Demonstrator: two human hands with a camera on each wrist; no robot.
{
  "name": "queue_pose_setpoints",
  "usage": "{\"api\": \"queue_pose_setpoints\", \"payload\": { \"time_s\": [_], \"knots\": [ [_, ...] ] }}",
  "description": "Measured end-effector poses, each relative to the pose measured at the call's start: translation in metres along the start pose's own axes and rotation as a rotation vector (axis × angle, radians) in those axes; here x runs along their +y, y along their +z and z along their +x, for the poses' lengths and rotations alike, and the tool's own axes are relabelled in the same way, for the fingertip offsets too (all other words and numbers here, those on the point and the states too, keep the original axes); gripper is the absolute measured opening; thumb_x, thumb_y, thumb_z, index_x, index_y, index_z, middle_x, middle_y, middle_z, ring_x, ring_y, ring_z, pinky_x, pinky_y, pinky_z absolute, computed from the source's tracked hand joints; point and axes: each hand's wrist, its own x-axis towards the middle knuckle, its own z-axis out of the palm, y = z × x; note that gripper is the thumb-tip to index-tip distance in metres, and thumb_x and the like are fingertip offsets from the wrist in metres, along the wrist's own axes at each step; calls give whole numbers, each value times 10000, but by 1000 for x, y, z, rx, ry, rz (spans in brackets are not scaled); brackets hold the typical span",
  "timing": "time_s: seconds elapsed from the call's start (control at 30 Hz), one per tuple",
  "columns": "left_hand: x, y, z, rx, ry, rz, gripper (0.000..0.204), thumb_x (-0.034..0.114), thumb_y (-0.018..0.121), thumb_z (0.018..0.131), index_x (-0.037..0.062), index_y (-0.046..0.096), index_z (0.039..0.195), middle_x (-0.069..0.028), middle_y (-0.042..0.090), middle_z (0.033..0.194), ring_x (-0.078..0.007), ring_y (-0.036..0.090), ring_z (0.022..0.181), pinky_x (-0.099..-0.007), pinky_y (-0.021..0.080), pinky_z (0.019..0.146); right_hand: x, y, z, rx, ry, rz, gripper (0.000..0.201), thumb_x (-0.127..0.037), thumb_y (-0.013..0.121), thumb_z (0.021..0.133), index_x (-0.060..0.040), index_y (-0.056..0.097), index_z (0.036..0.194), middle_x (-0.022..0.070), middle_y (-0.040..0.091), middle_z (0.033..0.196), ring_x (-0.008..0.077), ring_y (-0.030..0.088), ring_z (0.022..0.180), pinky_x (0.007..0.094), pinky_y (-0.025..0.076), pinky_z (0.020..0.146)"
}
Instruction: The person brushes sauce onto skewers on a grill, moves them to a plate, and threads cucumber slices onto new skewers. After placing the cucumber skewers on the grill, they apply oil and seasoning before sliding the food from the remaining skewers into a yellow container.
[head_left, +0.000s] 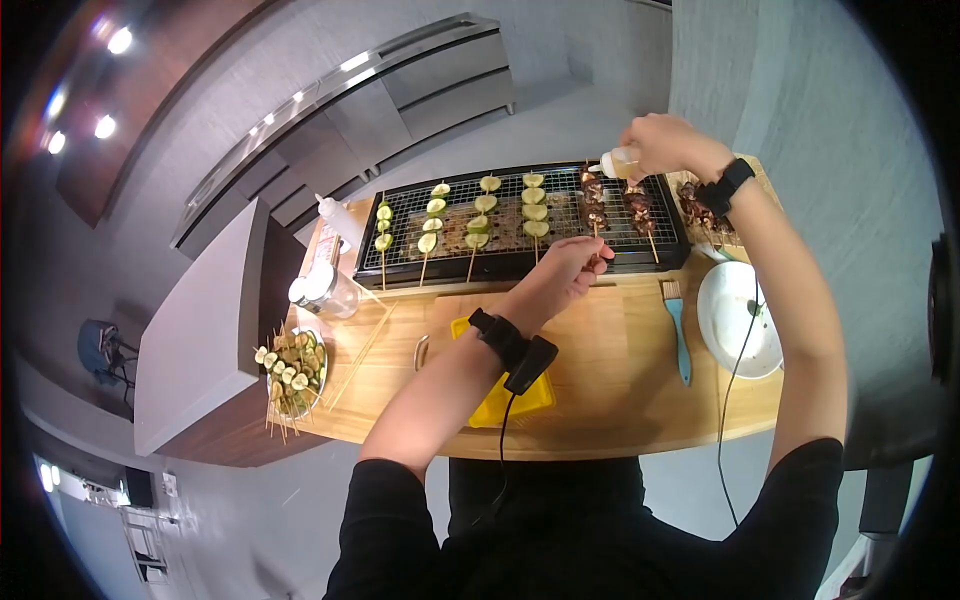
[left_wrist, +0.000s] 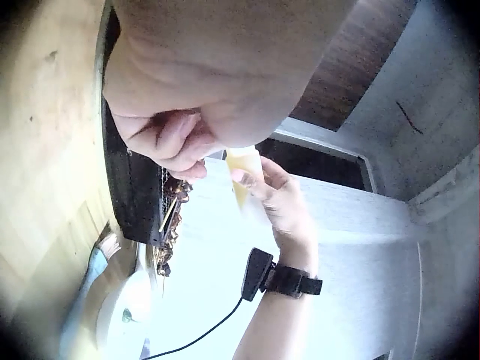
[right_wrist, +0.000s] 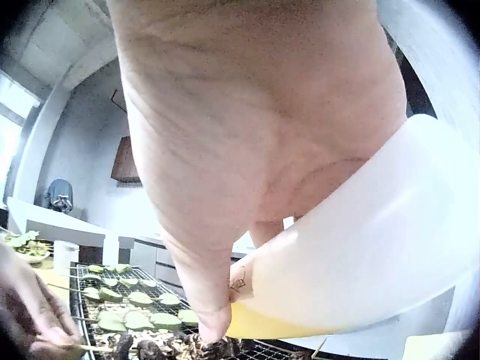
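Note:
A black electric grill [head_left: 520,262] carries rows of green vegetable skewers [head_left: 480,215] and, toward its right, meat skewers [head_left: 595,205]. My right hand [head_left: 660,145] grips a squeeze bottle [head_left: 620,162] of yellowish liquid, tipped with its nozzle to the left above the meat skewers. The bottle [right_wrist: 360,255] fills the right wrist view, with the grill [right_wrist: 127,315] below it. My left hand [head_left: 580,262] is at the grill's front edge, its fingers curled and pinching the stick of a meat skewer [left_wrist: 169,214]. The left wrist view also shows the bottle [left_wrist: 244,176] in the right hand.
On the wooden counter [head_left: 600,400] lie a blue brush [head_left: 680,335], a white plate [head_left: 740,320], a yellow board [head_left: 500,395] and loose sticks. A bowl of vegetable skewers [head_left: 295,370], a jar [head_left: 325,290] and a white bottle [head_left: 335,215] stand left. More meat skewers [head_left: 705,210] lie right of the grill.

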Motion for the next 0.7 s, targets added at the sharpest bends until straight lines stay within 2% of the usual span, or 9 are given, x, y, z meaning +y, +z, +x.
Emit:
{"api": "queue_pose_setpoints", "payload": {
  "time_s": [0.13, 0.33, 0.43, 0.7],
  "knots": [
    [7, 13, -10, 30, 15, 29, 215, 231, 508, 1091, 46, 604, 1040, 17, 499, 743, -54, 355, 527, -224, 273, 464, 1, -4, -9, 12, -26, 48, 529, -277, 923, 687, -66, 772, 1148, 179, 768, 989, 367, 719, 957, 443, 557, 832],
    [-5, 1, -1, 16, 13, 62, 221, 228, 486, 1093, 33, 584, 1131, 13, 504, 751, -55, 364, 531, -236, 279, 479, 6, -5, -16, 28, -74, 57, 494, -269, 915, 683, -67, 777, 1112, 170, 767, 943, 348, 725, 895, 431, 548, 769],
    [-3, 6, -6, 76, -54, 37, 239, 225, 478, 1091, 28, 570, 1190, 15, 513, 762, -55, 367, 537, -240, 278, 482, 1, -6, -26, 20, -83, 100, 472, -269, 910, 691, -72, 777, 1099, 160, 768, 923, 340, 726, 874, 427, 548, 760],
    [3, 7, -9, 71, -121, 16, 241, 235, 529, 1070, 43, 609, 1191, 36, 523, 773, -35, 361, 548, -207, 266, 482, -17, -10, -38, -211, -143, 117, 460, -270, 903, 692, -70, 777, 1088, 146, 772, 897, 330, 723, 827, 411, 540, 738]
  ]
}}
